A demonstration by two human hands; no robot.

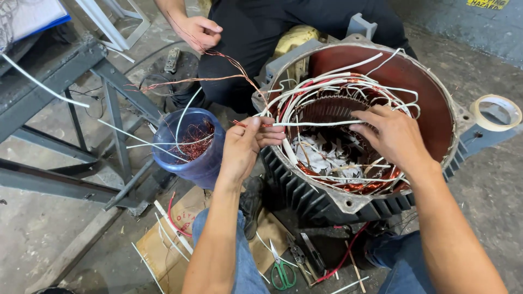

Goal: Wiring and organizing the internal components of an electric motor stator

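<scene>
Concrete floor (32,228); both hands (248,144) pinch white sleeve (313,123) taut.

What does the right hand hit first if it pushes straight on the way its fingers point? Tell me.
The right hand points left across the motor housing. It would probably first meet the white sleeved wire its fingertips already pinch, then the left hand at the rim; depth is unclear.
</scene>
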